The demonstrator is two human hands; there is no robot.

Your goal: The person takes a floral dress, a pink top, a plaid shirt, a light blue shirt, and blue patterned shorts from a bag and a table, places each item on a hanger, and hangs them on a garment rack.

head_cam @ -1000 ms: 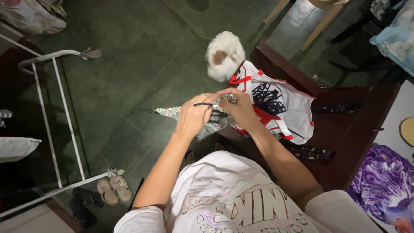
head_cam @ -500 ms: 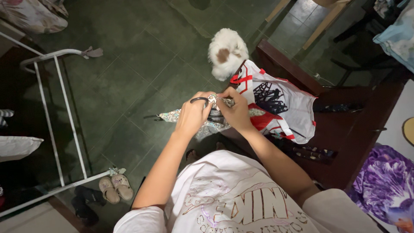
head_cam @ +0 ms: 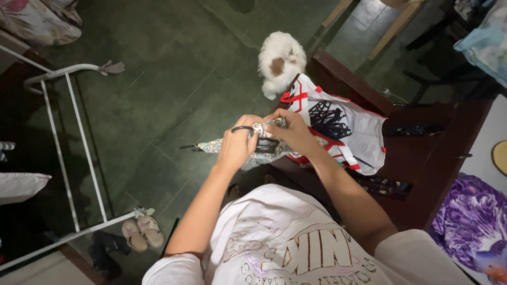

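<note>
Left hand (head_cam: 238, 145) is raised in front of the chest, fingers curled shut around a pair of scissors (head_cam: 248, 130); one dark handle loop shows above the knuckles. Blades are hidden behind the fist, so their opening cannot be told. Judgement: the fist grip keeps the tool steady right at the fabric edge.

Right hand (head_cam: 293, 132) meets the left, touching or nearly so, thumb and forefinger pinched on the upper edge of a small floral-print cloth (head_cam: 240, 153). The cloth hangs below both hands, spreading out to the left of the left hand. Judgement: the pinch holds the edge taut and close, where the person looking down can see it.

Pose: both forearms rise from the lower frame and converge, elbows bent, wrists angled inward, left wrist a little lower than the right.

Surroundings: just beyond and right of the right hand, a white garment with red and black print (head_cam: 343, 129) drapes over a dark wooden chair (head_cam: 412, 158). Well beyond the hands, a white-and-brown dog (head_cam: 281, 60) sits on the green tiled floor (head_cam: 158, 79). Far left of the left hand stands a white metal rack (head_cam: 63, 153), with slippers (head_cam: 141, 234) near its foot.
</note>
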